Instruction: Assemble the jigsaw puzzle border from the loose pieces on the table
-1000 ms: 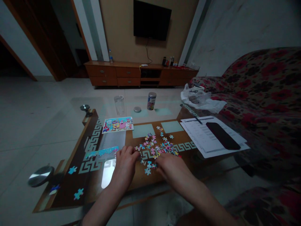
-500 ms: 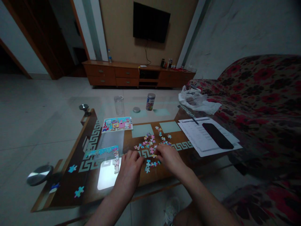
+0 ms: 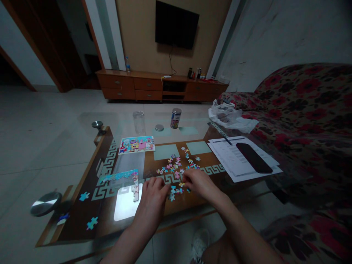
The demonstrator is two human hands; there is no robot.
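My left hand (image 3: 154,195) is palm down over the glass tabletop, fingers curled together, between the joined puzzle strip (image 3: 135,185) and the loose puzzle pieces (image 3: 172,192). Its thumb side is beside the nearest light blue pieces. My right hand (image 3: 199,184) is bent over the right side of the pile, fingertips drawn together and pointing down among the pieces. What either hand has in its fingers is hidden. Farther up lie more scattered puzzle pieces (image 3: 176,163). The joined pieces form a corner, with a blue top edge (image 3: 118,175). A cartoon reference picture (image 3: 137,144) lies beyond it.
Two stray pieces, one blue (image 3: 84,196) and one green-blue (image 3: 92,223), lie at the left. Behind are a clear jar (image 3: 139,123), a round lid (image 3: 158,127) and a printed tin (image 3: 176,118). Papers (image 3: 229,161), a phone (image 3: 253,157) and a plastic bag (image 3: 231,117) occupy the right.
A few pieces between my hands have shifted slightly, a yellowish one a little nearer to me. My left hand has edged slightly right; my right hand stays over the pile.
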